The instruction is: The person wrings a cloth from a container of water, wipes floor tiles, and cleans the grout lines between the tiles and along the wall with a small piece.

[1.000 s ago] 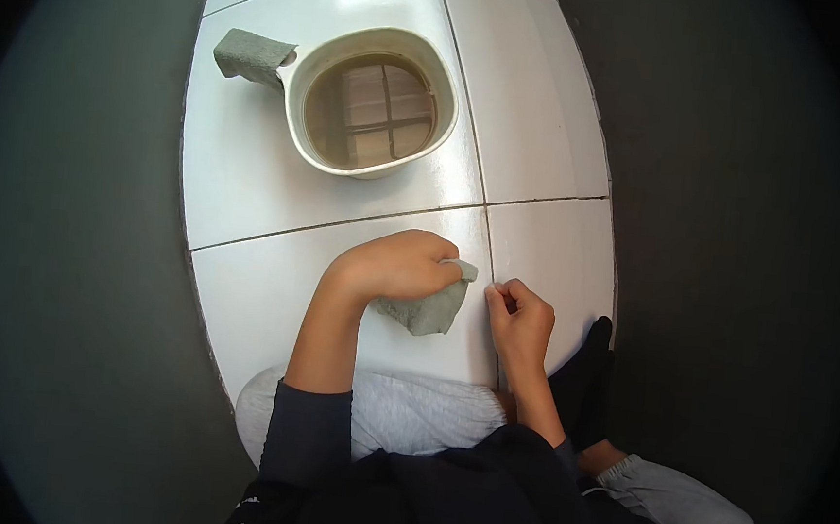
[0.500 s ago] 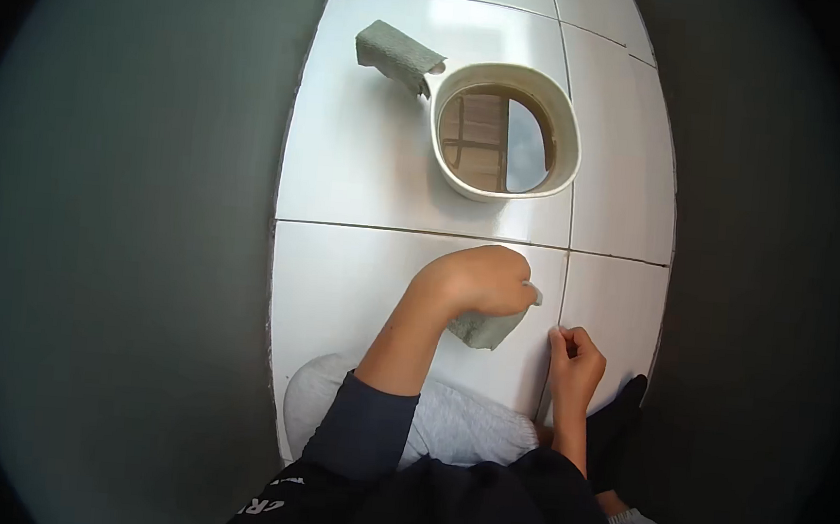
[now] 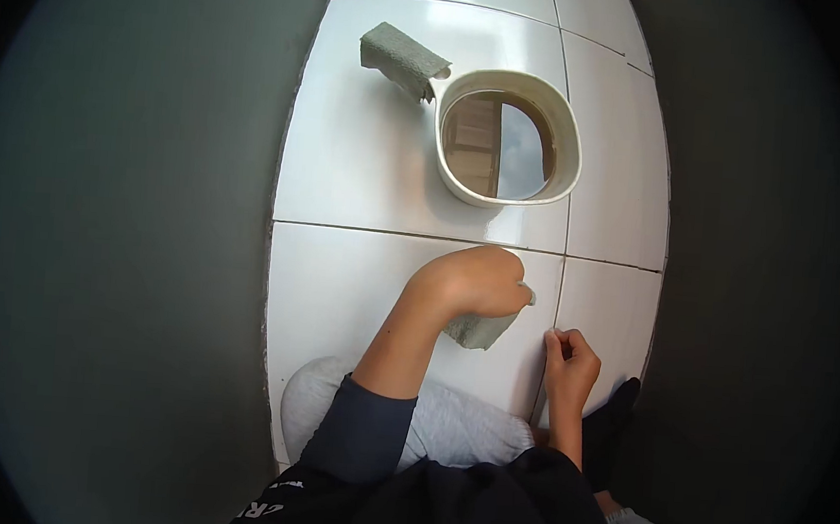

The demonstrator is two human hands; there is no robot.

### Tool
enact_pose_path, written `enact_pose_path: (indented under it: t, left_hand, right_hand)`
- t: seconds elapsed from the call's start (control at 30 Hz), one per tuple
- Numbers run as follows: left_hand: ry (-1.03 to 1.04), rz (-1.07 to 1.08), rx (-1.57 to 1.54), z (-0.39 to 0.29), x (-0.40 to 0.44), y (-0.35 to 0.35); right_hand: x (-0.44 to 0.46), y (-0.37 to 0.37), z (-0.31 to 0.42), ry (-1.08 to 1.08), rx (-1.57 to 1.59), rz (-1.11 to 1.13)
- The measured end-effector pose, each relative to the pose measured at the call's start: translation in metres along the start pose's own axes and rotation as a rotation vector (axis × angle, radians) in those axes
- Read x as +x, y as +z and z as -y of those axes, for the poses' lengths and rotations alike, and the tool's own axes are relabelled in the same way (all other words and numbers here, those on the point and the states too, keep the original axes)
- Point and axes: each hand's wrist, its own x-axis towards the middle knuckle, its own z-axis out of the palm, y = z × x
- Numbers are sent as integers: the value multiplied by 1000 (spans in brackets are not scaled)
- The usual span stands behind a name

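Observation:
My left hand (image 3: 480,280) is closed round a grey-green cloth (image 3: 480,331), low over the white tiles. Part of the cloth hangs below the hand, and a small end pokes out past the fingers. To its right, my right hand (image 3: 572,358) is closed in a pinch beside a tile joint; whatever lies between its fingertips is too small to make out. Beyond both hands stands a white dipper (image 3: 565,165) with brownish water in it. Another grey-green cloth (image 3: 402,59) is draped over its handle.
White floor tiles (image 3: 370,142) with dark joints run away from me, flanked by dark grey areas on both sides. My legs in light grey trousers (image 3: 462,426) are folded close to the hands. A dark-socked foot (image 3: 612,412) rests at the right.
The view has swung, so the dipper and both hands appear farther right. My left hand has drawn more over its cloth, leaving less of it showing. My right hand keeps its pinch.

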Motion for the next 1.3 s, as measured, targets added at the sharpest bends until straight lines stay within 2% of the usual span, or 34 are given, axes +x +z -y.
enact_pose_path:
  t: [0.1,0.23,0.33,0.53,0.63,0.83,1.03,1.1,1.17,1.23,1.27,1.3]
  left_hand:
    - [-13,24,4,-3,0,1]
    - [-20,1,21,1,1,4]
    - [-37,12,43,4,1,4]
    - [-35,28,55,3,4,3]
    - [-35,74,57,1,8,6]
    - [-58,73,90,0,8,5]
    - [-33,-42,105,6,14,7]
    - [-11,-161,-26,-2,16,6]
    - [10,-192,-51,-19,8,6]
    - [26,-227,-75,-32,1,10]
    - [115,-304,-98,-31,1,13]
    - [202,-378,-122,-30,2,19]
  right_hand:
    - [3,3,1,-28,-9,-25]
    - [59,20,28,-84,37,-73]
    - [73,17,41,-35,10,-23]
    - [-1,-2,-1,-8,-32,5]
    - [-2,3,-6,-36,2,-22]
    - [79,26,29,-128,43,-85]
    - [50,15,13,-128,-20,-46]
    - [26,5,1,-128,-5,-17]
    - [12,-5,-8,-132,10,-3]
    - [7,-14,-15,-69,114,34]
    - [12,-17,-20,-75,129,15]
    - [19,-20,-27,-22,406,39]
